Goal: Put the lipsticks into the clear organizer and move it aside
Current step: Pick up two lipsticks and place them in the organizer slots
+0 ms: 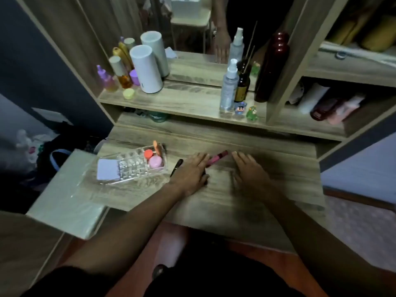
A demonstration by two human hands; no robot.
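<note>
Nothing stowed yet: both lipsticks lie loose on the grey-brown wood-grain desk (267, 172).

One clear acrylic gridded organizer (132, 166) sits at the desk's left, its small slots apparently empty; two hands rest flat, fingers spread, gripping nothing, the left hand (190, 170) over the near end of one pink tube lipstick (217, 157), the right hand (250, 168) just beside it; one slim black lipstick (176, 164) lies between organizer and left hand.

Bare desk (267, 172) lies right of both hands; the clear organizer (132, 166) crowds the left.
</note>
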